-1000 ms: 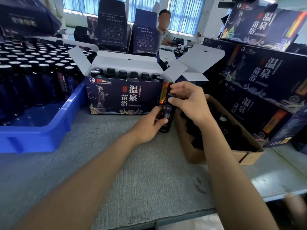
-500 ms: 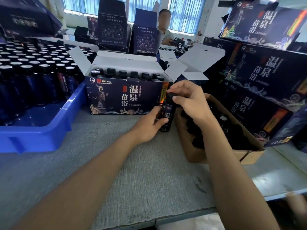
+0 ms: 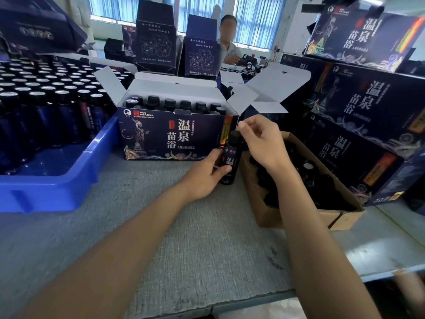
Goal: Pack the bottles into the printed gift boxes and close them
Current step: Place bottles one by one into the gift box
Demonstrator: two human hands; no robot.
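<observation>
One grey table fills the lower half of the view. Closed printed gift boxes are stacked along its right side, and a blue tray at the left is crowded with upright dark capped bottles. Between them stands an open gift box, flaps raised, with rows of black caps showing inside. Just right of that box sits a brown cardboard carton, its dark contents too shadowed to make out. The person's two hands meet in front of the open box's right corner, between box and carton. The left hand grips the lower body of a single bottle, which is held upright and low over the table. The right hand hovers at its black cap with fingers curled beside it. Whether they pinch the cap cannot be told.
</observation>
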